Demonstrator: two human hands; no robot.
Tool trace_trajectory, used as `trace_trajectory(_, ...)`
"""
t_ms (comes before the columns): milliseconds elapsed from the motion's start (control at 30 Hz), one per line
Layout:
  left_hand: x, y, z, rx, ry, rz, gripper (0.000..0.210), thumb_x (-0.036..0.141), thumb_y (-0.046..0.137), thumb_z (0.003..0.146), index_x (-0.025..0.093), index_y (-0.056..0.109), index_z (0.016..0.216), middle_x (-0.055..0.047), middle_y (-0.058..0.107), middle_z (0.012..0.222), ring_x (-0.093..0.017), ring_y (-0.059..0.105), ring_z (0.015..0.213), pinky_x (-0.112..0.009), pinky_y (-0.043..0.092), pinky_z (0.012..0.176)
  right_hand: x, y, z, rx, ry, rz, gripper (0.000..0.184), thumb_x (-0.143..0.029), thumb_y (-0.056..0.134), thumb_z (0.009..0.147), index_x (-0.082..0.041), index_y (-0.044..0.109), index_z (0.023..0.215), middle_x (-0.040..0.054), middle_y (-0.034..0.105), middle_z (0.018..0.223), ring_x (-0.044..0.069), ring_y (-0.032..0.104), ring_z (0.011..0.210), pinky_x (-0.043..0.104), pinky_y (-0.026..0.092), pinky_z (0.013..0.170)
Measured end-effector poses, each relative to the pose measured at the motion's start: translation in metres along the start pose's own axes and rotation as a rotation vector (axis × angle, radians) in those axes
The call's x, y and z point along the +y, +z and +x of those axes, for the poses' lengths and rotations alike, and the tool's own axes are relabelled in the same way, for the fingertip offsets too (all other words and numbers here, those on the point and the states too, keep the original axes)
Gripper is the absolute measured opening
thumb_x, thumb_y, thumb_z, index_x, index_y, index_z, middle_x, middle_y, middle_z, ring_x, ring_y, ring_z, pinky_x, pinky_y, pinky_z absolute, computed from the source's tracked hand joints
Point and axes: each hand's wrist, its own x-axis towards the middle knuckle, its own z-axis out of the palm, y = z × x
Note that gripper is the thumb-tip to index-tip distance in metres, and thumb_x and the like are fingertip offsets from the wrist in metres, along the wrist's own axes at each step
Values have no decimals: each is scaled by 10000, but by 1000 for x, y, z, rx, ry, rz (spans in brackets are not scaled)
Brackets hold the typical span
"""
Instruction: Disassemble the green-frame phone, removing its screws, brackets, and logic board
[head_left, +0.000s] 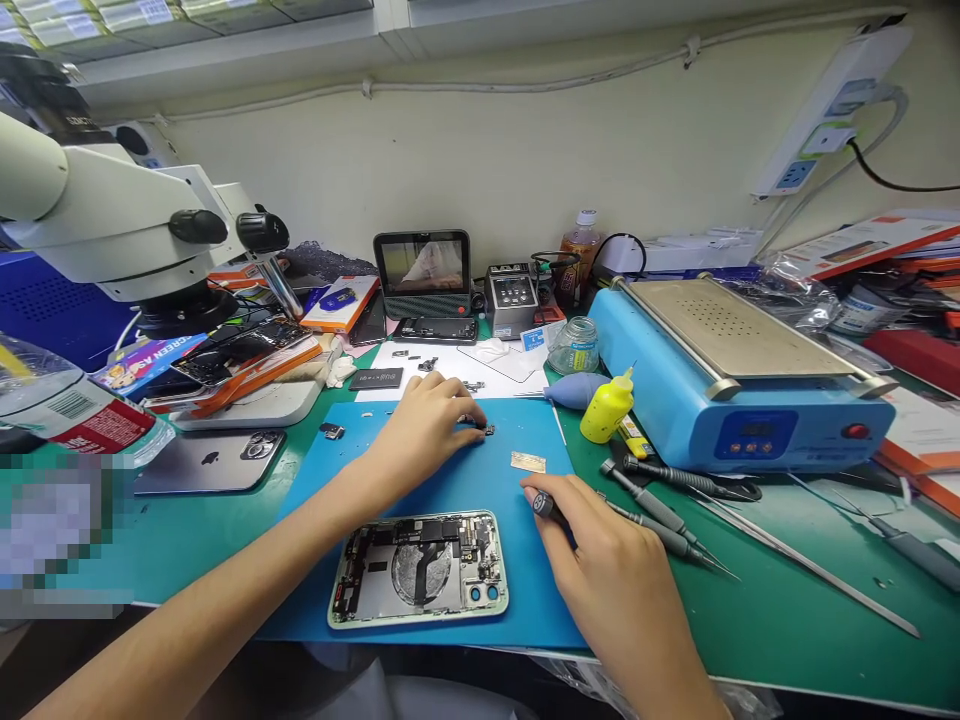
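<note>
At the far middle of the blue mat [300, 600], the left hand [431, 420] was held low, its thumb and forefinger brought to a small dark part [490, 430]. Whether that part was pinched or only touched could not be told. Nearer and to the right, a dark-handled tool [546, 507] was grasped by the right hand [611, 545], its round end left exposed between thumb and forefinger, while the rest was hidden by the hand.

The opened phone [379, 580] was placed flat along the near edge of the mat, between the left forearm and the right hand, and was touched by neither. Its pale green frame was turned lengthwise across the scene, with two camera lenses [484, 593] set at its near right corner. A beige strip [529, 462] was laid just beyond the right hand.

Farther off, a black battery [379, 379] was seen at the left of the white sheet [514, 388]. To the right, a yellow bottle [606, 408] was placed in front of the blue machine [652, 400]. On the far left, a microscope [112, 210] was seen.
</note>
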Motion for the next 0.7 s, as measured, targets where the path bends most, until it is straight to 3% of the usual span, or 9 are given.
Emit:
trace_trajectory(133,-2,-13,-10,73,-22,-63,235,392,826,1099,227,807,1265,-80,798,1313,-303,747,1224,-539,636,1090,1,-1,0,-6,12,13,269,-173,488,1167,-268,739,1177,-27,887,1096,184,874,806,317,574,594)
trace_trajectory(200,-2,-25,-26,133,-43,-104,105,364,818,1105,263,837,1122,-50,819,1204,-301,727,1178,-509,609,1077,0,-1,0,-7,28,24,259,-187,496,1177,-276,734,1226,-32,883,1136,171,879,860,296,595,639)
trace_trajectory(267,-1,-35,-49,185,-64,-139,153,355,735,1153,262,815,1063,-45,817,1167,-289,729,1129,-471,601,1033,-1,-3,1,1,53,24,238,-238,512,1198,-282,726,1292,-27,866,1122,166,866,843,294,599,651)
trace_trajectory(400,5,-38,-108,195,-69,-199,238,358,551,1225,287,761,1139,-17,836,1173,-242,801,1061,-370,639,901,-4,-7,3,38,109,6,308,-466,567,1211,-258,707,1391,16,815,1069,197,821,776,332,584,616)
trace_trajectory(500,10,-26,-151,204,-68,-199,215,403,607,1199,342,716,1374,-3,858,1279,-262,839,1144,-382,683,940,-5,-13,5,43,131,31,269,-407,546,1224,-290,682,1423,2,838,1164,171,843,867,289,610,659)
trace_trajectory(600,9,-11,-182,187,-74,-147,677,461,830,1056,375,539,1661,-41,804,1518,-326,813,1318,-428,707,1049,-3,-18,7,-14,75,36,232,-332,559,1219,-335,680,1418,-36,860,1235,149,864,1015,246,641,771)
trace_trajectory(700,8,0,-201,156,-62,-123,907,341,893,979,399,415,1748,-40,761,1602,-332,780,1400,-430,702,1112,2,-20,6,-82,-48,-47,253,-345,537,1226,-306,705,1410,-5,849,1185,186,847,1042,309,643,852)
